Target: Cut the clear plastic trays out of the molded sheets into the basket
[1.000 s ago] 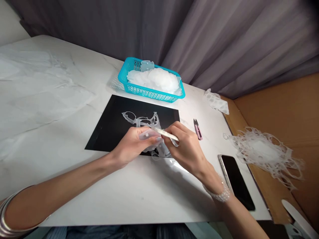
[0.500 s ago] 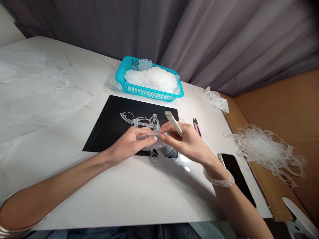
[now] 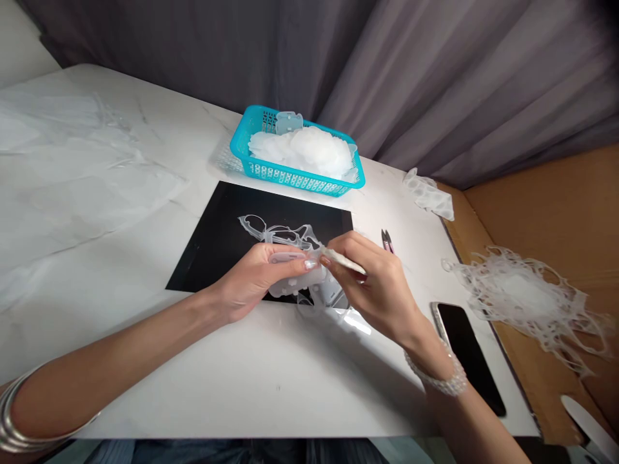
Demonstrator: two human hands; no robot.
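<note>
At the far left, a crumpled translucent plastic sheet [image 3: 72, 167] lies on the white marble table [image 3: 271, 386]. One silver bangle [image 3: 14, 412] circles the left forearm. The left hand [image 3: 256, 274] sits over the lower edge of one black mat [image 3: 207, 258], its fingers curled and gripping a translucent moulded plastic piece [image 3: 294, 280]; that piece is held just above the mat, between the two hands. One tangled plastic scrap [image 3: 275, 232] lies on the mat, partly under the hands. Beyond the mat stands one turquoise basket [image 3: 290, 175], holding a heaped pile of translucent plastic pieces [image 3: 304, 151]. The right hand [image 3: 372, 283] pinches one slim pale file [image 3: 343, 260] between thumb and fingers, its tip at the moulded piece. To its right lie one pair of small thread snips [image 3: 387, 240], one black smartphone [image 3: 467, 357] and one crumpled plastic strip [image 3: 428, 194]. A single beaded bracelet [image 3: 438, 380] sits on the right wrist. Further right, one lacy plastic scrap bundle [image 3: 525, 299] rests on a cardboard sheet [image 3: 541, 200].
</note>
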